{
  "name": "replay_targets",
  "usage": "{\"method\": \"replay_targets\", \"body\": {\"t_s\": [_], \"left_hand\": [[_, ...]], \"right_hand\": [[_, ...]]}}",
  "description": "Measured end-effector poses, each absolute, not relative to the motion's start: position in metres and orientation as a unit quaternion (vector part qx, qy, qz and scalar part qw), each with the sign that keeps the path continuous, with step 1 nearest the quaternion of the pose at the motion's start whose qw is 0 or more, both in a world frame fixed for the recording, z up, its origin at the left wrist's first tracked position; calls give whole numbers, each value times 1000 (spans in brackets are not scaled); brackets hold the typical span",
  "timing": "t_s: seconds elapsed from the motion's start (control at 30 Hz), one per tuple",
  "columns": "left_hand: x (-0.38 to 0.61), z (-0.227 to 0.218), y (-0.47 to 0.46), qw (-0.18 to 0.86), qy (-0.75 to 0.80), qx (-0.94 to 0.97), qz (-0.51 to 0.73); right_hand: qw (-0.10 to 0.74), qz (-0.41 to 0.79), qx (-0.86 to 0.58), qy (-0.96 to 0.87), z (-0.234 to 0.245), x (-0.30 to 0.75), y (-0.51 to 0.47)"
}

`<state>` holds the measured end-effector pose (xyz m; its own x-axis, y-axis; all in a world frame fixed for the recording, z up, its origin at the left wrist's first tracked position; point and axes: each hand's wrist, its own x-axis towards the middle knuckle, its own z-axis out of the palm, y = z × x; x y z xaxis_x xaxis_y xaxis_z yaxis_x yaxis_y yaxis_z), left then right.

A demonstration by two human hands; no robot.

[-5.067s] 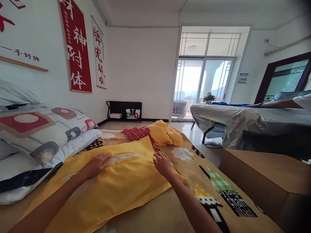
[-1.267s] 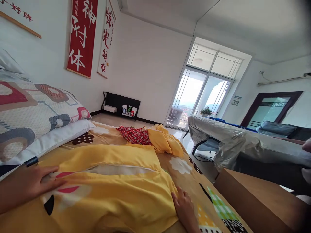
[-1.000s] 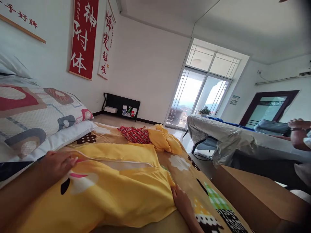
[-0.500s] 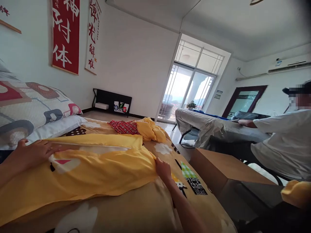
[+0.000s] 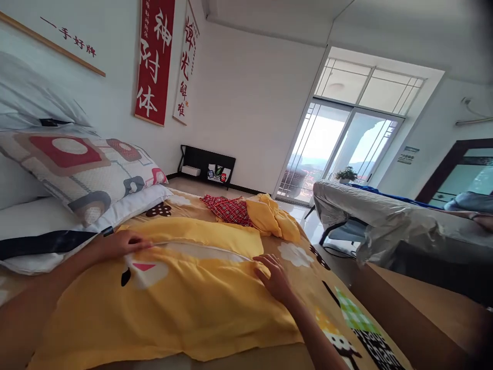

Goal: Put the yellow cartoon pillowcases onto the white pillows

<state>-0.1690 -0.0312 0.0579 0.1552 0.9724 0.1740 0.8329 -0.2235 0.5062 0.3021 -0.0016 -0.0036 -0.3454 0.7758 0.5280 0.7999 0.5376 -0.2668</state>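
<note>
A yellow pillowcase (image 5: 200, 308) with a chick face, a black eye and a pink triangle, lies spread on the patterned bed cover. A slit showing pale cloth runs below its folded upper band (image 5: 200, 232). My left hand (image 5: 121, 243) has its fingers closed on the cloth at the slit's left end, beside the face. At the slit's right end, my right hand (image 5: 274, 277) rests on the cloth with its fingers apart. Just beyond lies a crumpled bundle of yellow cloth (image 5: 275, 216) and red plaid cloth (image 5: 229, 209).
Patterned and white pillows (image 5: 131, 198) lie at the left of the bed. To the right stand a cardboard box (image 5: 419, 303) and a plastic-covered table (image 5: 365, 205), where another person's hand (image 5: 483, 220) shows at the edge. A low black rack (image 5: 210, 162) is by the wall.
The view has turned left. My right hand has let go of the pillowcase's right edge and moved to the slit's end. The pillowcase lies flatter, its front edge spread toward me.
</note>
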Motion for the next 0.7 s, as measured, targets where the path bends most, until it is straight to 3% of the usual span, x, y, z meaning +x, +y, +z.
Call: {"method": "replay_targets", "body": {"t_s": [0.17, 0.33, 0.4, 0.53, 0.7], "left_hand": [[-154, 53, -43, 171, 546, 802, 170], [-164, 63, -52, 131, 558, 797, 190], [-165, 63, -47, 112, 564, 790, 215], [-160, 14, -25, 106, 580, 758, 279], [-157, -51, -13, 105, 583, 746, 303]], "right_hand": [[402, 6, -494, -771, -39, 262, 20], [277, -5, -425, -862, -15, 275, 34], [294, -7, -420, -858, 0, 283, 41], [388, 7, -484, -784, -19, 280, 56], [342, 79, -497, -794, -68, 266, 64]]}}
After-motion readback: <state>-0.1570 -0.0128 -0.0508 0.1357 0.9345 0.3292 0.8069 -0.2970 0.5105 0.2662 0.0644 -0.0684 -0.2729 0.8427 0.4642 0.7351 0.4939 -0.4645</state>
